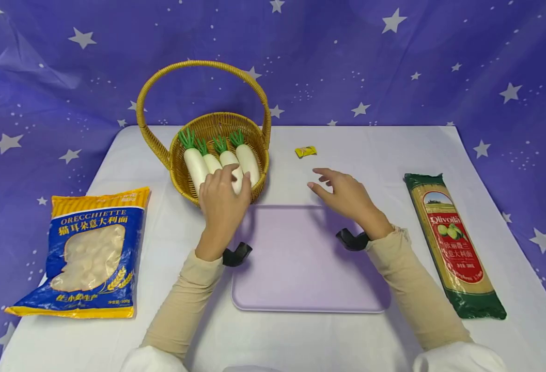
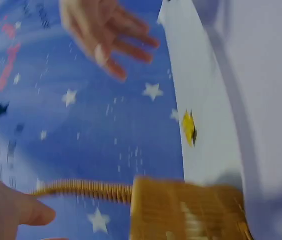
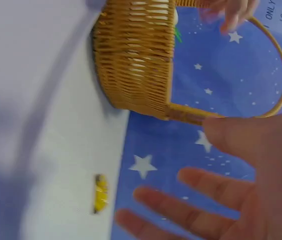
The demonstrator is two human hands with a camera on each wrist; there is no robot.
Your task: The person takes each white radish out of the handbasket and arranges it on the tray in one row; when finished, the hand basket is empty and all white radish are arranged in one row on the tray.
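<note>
1. Nearest the person, a lilac tray (image 1: 300,268) lies on the worktop (image 1: 273,338).
2. Near its far edge, the right hand (image 1: 347,196) hangs with fingers released.
3. Over the wicker basket (image 1: 223,120) hovers the left hand (image 1: 223,202), fingers bent, grasping nothing.
4. Inside the basket lie 4 white radishes (image 1: 229,161).
5. Beyond, right of the basket, sits a yellow packet (image 1: 306,152).

A white-covered table (image 1: 379,155) carries a lilac tray (image 1: 296,263) at its middle, a basket (image 1: 221,120) towards the far left, a small yellow packet (image 1: 306,151), perhaps a sweet, a blue bag (image 1: 93,253) leftmost, and a spaghetti pack (image 1: 454,243) rightmost.
</note>
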